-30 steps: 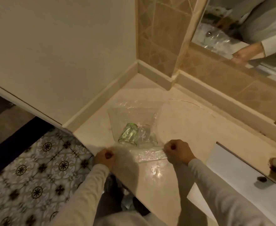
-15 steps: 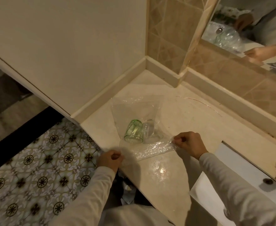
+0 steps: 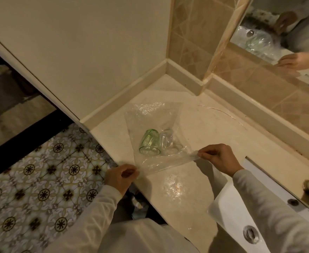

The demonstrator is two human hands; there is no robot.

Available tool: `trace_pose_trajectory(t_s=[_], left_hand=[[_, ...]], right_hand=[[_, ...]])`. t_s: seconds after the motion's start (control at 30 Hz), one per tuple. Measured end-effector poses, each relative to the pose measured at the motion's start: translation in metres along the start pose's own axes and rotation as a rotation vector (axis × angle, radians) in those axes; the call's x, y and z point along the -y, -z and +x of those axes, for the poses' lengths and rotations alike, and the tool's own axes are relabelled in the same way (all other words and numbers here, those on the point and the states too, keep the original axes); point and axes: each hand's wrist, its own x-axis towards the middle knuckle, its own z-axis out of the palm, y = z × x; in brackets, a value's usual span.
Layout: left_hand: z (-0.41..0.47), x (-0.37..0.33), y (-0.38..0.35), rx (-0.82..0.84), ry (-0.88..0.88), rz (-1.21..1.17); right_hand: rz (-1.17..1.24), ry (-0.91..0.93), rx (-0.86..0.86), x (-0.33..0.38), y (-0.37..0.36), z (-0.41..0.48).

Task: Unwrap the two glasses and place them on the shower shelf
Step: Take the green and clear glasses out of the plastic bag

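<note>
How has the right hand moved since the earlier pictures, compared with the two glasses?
Yes. The right hand, pinching the plastic wrap, has gone rightward, away from the green glass and clear glass; earlier it was close beside them.

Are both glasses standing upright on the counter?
No: the green glass and the clear glass lie tipped on the plastic wrap.

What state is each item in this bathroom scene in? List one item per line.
Green glass: on its side on the wrap, uncovered.
Clear glass: on its side, against the green one.
Plastic wrap: spread open on the counter.
Left hand: pinching the wrap's near edge.
Right hand: pinching the same edge.
</note>
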Motion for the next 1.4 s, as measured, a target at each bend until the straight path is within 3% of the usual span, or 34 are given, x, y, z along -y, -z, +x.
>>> trace_pose_trajectory(t_s=[0.13,0.27,0.4,0.5,0.67,0.8,1.07,1.4], left_hand=[[-0.008,0.000,0.006,0.091,-0.051,-0.081],[-0.016,0.001,0.009,0.179,-0.169,0.035],[-0.023,0.000,0.005,0.320,-0.334,0.312],[-0.026,0.000,-0.005,0.436,-0.290,0.530],[-0.018,-0.027,-0.029,0.121,-0.449,0.685],[-0.002,-0.048,-0.046,0.152,-0.478,0.923],[0.016,-0.038,-0.057,0.122,-0.552,1.111],[0.009,-0.040,-0.063,0.129,-0.552,1.145]], right_hand=[[0.105,-0.029,0.013,-0.004,0.006,-0.008],[0.141,-0.068,0.023,-0.014,0.005,-0.020],[0.091,-0.160,0.031,-0.029,-0.007,-0.038],[0.056,-0.278,-0.072,-0.033,-0.029,-0.043],[0.239,-0.463,-0.175,-0.019,-0.060,-0.042],[0.216,-0.444,-0.194,-0.005,-0.073,-0.039],[0.283,-0.428,-0.230,-0.002,-0.064,-0.036],[0.306,-0.560,-0.463,0.012,-0.096,-0.055]])
